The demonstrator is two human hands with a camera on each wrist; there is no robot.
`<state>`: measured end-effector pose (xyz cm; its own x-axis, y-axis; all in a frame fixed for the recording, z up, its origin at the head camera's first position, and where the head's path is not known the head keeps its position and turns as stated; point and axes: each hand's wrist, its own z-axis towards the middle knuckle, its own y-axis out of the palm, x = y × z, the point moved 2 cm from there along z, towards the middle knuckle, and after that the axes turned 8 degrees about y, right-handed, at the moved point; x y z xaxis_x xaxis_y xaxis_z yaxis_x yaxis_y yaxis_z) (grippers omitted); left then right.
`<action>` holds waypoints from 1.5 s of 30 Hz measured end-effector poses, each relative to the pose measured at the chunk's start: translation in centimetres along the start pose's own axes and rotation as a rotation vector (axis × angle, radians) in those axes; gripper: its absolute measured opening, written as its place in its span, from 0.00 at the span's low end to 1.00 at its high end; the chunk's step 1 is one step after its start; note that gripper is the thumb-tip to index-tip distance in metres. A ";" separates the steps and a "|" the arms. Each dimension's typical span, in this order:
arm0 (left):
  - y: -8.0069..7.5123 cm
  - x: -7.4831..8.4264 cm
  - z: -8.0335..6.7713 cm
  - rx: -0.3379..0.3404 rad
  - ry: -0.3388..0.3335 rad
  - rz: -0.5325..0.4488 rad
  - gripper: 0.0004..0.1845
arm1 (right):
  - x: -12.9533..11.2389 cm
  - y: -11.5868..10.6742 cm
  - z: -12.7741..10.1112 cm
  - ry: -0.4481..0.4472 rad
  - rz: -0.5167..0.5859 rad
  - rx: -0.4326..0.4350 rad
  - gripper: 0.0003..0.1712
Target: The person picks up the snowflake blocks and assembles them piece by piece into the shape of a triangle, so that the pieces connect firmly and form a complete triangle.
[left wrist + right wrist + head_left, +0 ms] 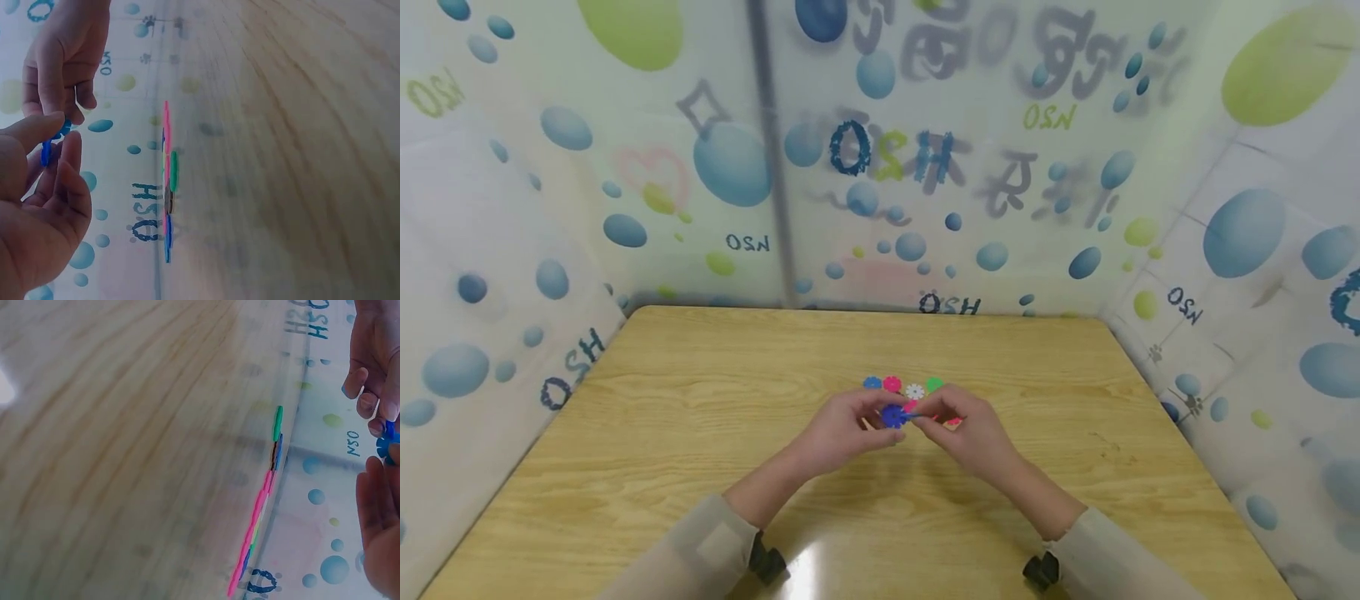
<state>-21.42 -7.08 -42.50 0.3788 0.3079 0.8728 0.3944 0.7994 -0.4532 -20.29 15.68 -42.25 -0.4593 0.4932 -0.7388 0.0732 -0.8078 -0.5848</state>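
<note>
Above the table, both hands meet at two flower-shaped plastic discs with notched rims. My left hand [838,432] pinches a dark blue disc [893,417], its face turned toward the head camera. From the other side my right hand [972,429] pinches a lighter blue disc [384,449] by its edge. The two discs meet at right angles in the right wrist view, the dark one [390,429] edge-on. In the left wrist view, thumb and fingertips partly cover the lighter disc [65,128].
Behind the hands several more discs lie on the wooden table [700,375]: a blue disc [872,382], a pink disc [892,383], a white disc [914,391] and a green disc [935,383]. Others are partly hidden by the hands. Patterned curtains [880,250] enclose the table's back and sides.
</note>
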 end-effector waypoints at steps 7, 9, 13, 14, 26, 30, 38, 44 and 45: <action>0.0 -0.1 0.4 0.028 -0.004 0.013 0.19 | 0.8 -1.0 0.3 0.116 -0.016 -0.072 0.09; -0.1 -0.1 0.4 0.033 -0.014 0.009 0.19 | 1.5 -1.7 0.3 0.182 -0.035 -0.091 0.10; -0.2 -0.1 0.5 0.034 -0.024 0.009 0.18 | 3.4 -3.5 0.5 0.307 -0.069 -0.136 0.11; -0.3 -0.1 0.5 0.032 -0.024 0.009 0.18 | 4.0 -4.0 0.5 0.336 -0.083 -0.151 0.11; -0.6 -0.3 0.7 0.016 -0.021 -0.003 0.19 | 10.7 -8.2 1.4 0.537 -0.099 -0.337 0.12; -0.6 -0.3 0.7 0.017 -0.018 -0.004 0.19 | 11.8 -8.3 1.9 0.571 -0.063 -0.362 0.16; -0.6 -0.4 0.7 0.014 -0.002 -0.005 0.19 | 11.7 -7.7 3.0 0.589 -0.062 -0.464 0.23; -0.7 -0.5 0.5 0.021 -0.013 -0.010 0.19 | 11.3 -7.0 3.5 0.596 -0.130 -0.489 0.23; -0.7 -0.5 0.5 0.022 -0.016 -0.010 0.19 | 11.3 -6.9 3.6 0.598 -0.141 -0.490 0.22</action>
<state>-22.31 -7.60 -42.53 0.3612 0.3078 0.8802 0.3799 0.8135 -0.4403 -29.17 25.64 -45.35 0.0510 0.7826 -0.6204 0.4954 -0.5592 -0.6647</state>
